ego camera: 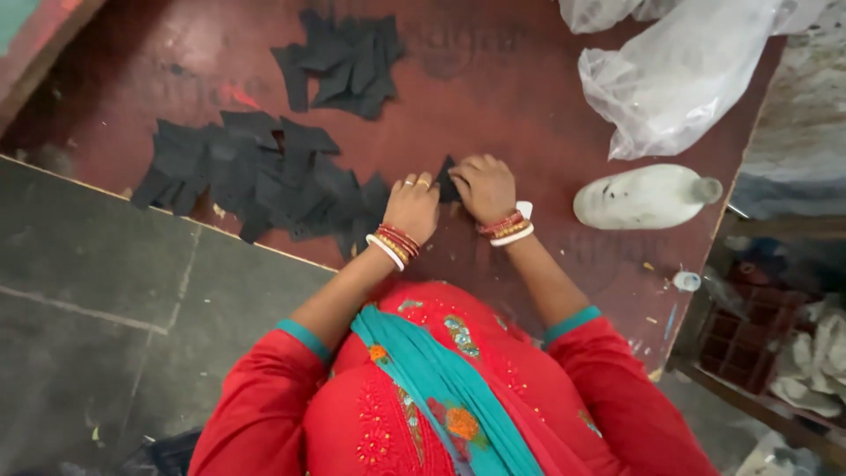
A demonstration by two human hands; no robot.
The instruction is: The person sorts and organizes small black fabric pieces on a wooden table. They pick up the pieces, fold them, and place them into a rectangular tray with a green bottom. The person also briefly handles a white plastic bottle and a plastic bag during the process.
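Both arms reach forward, wrists close together; left hand (412, 204) lies flat, palm down, right hand (484, 187) curled, fingers bent.

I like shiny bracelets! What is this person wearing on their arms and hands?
Both arms have red sleeves with teal cuffs. The left hand wears rings, with red, gold and white bangles at the wrist. The right hand has red and white bangles at its wrist too.
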